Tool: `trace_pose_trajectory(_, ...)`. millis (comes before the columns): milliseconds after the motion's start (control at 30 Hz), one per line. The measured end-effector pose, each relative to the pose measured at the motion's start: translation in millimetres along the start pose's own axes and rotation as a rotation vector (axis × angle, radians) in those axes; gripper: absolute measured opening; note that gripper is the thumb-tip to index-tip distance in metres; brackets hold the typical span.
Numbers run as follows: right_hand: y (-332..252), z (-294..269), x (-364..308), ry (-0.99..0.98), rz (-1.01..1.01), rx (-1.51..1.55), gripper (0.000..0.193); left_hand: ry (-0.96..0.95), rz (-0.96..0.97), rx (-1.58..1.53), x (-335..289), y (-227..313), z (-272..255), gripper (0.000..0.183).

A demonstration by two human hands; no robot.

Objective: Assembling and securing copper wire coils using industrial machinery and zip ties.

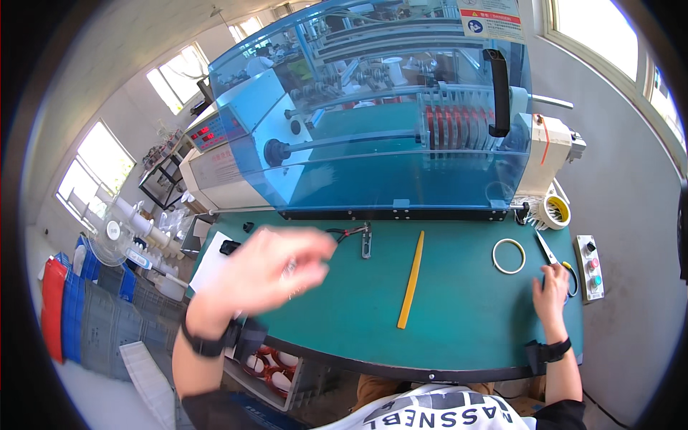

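Observation:
My left hand (269, 266) is raised over the left part of the green work table and smeared by motion. Its fingers look partly curled, and I cannot make out whether anything is in them. At the table's right side, my right hand (550, 294) rests with bent fingers on a pair of scissors (547, 248), partly covering the handles. The scissors' blades point away from me. Left of them lies a pale tape ring (494, 256). A long yellow strip (411, 281) lies mid-table. Behind my left hand are red-handled pliers (349, 232) and a small metal tool (366, 241).
Along the back stands a winding machine under a blue transparent cover (344, 179), with red coils (459, 127) inside. A tape roll (555, 212) and a button box (590, 269) sit at the right. Below the table's left front is a crate (308, 390) with red coils.

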State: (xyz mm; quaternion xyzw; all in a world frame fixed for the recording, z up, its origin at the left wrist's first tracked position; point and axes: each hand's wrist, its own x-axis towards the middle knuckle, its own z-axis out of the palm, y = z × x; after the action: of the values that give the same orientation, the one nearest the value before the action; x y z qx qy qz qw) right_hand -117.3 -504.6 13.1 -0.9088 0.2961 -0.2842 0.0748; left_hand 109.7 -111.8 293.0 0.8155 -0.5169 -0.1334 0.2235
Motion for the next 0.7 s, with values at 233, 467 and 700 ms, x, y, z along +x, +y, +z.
trace_pose_trajectory(233, 38, 11, -4, -0.197, 0.245, -0.27, 0.062, 0.87, 0.442, 0.325, 240, 51, 48, 0.081)
trace_pose_trajectory(467, 58, 14, -6, -0.21, 0.241, -0.325, 0.058, 1.001, 0.252, 0.413, 285, 48, 76, 0.09)
trace_pose_trajectory(700, 56, 17, -4, -0.24, 0.21, -0.35, 0.057, 1.219, 0.014, 0.042, 199, -72, 32, 0.063)
